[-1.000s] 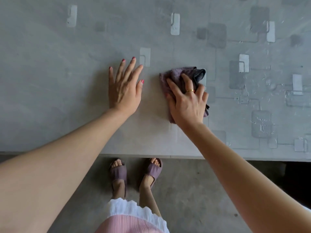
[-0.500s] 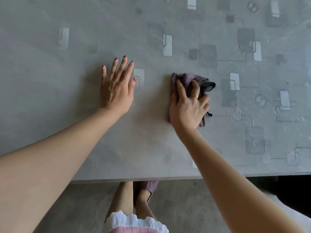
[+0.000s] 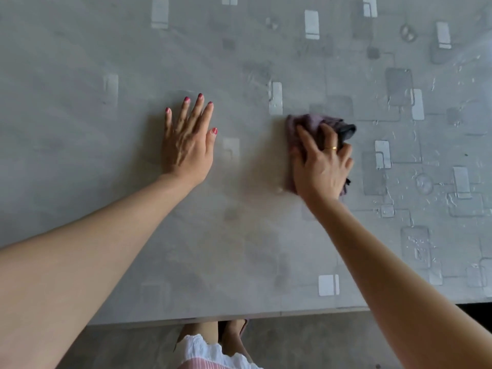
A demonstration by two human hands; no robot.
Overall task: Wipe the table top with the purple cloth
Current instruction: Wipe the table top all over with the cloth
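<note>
Purple cloth (image 3: 306, 126) lies bunched on the grey table (image 3: 239, 249), mostly hidden under the right hand (image 3: 320, 166), whose fingers press it flat. The left hand (image 3: 187, 145) rests flat, fingers slightly spread.

A grey table top (image 3: 239, 249) patterned with pale and dark rounded rectangles fills the view. A crumpled purple cloth (image 3: 306, 123) lies on it toward the right edge, under the right hand (image 3: 320, 166). The left hand (image 3: 187, 147) rests flat nearer the middle, well back from the near edge.
</note>
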